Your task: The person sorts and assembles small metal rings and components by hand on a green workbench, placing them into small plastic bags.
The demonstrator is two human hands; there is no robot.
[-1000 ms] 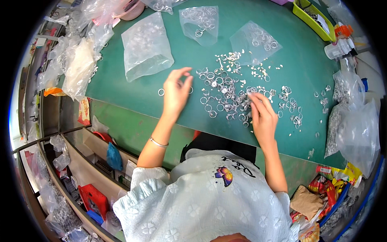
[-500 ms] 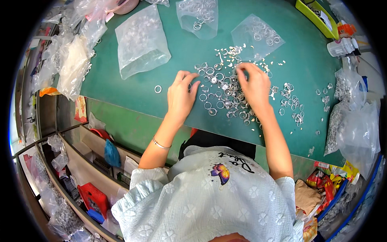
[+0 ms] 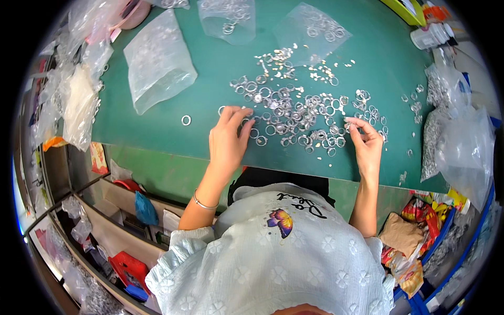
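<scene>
A loose pile of silver-coloured rings (image 3: 296, 116) is spread over the green table (image 3: 173, 126). At the pile's left edge is my left hand (image 3: 227, 139), its fingers curved and the thumb apart, with rings close to the fingertips. My right hand (image 3: 368, 144) is at the pile's right edge, thumb and forefinger pinched on a small ring (image 3: 348, 126). Small pale chips (image 3: 320, 71) are scattered beyond the pile. A single ring (image 3: 186, 120) lies apart, left of my left hand.
Clear plastic bags lie along the far side: a large one (image 3: 160, 63) at left, a bag with rings (image 3: 228, 23) in the middle, another (image 3: 315, 34) to its right. More bags (image 3: 462, 152) crowd the right edge, beside a white jar (image 3: 431, 35). Drawers (image 3: 118, 210) stand at lower left.
My right hand has moved from the far middle of the pile to its near right edge, and rings there lie differently. My left hand stays at the left edge. The whole view has shifted.
</scene>
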